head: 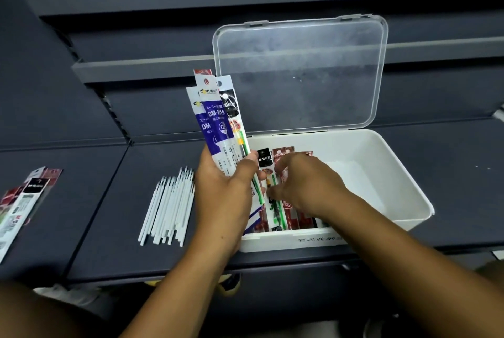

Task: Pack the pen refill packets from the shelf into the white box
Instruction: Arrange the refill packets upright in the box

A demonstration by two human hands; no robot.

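My left hand (225, 190) grips a fan of several pen refill packets (214, 116), blue-and-white and black-topped ones, held upright at the left rim of the white box (403, 198). My right hand (305, 183) reaches down into the box, its fingertips on a black-topped packet with green refills (266, 163) that lies among red packets (283, 155) along the box's left side. The right half of the box floor is bare white. Its clear lid (300, 73) stands open behind it.
A row of loose white refill sticks (170, 204) lies on the dark shelf left of the box. More packets (21, 201) are piled at the far left edge. Dark shelf boards rise behind.
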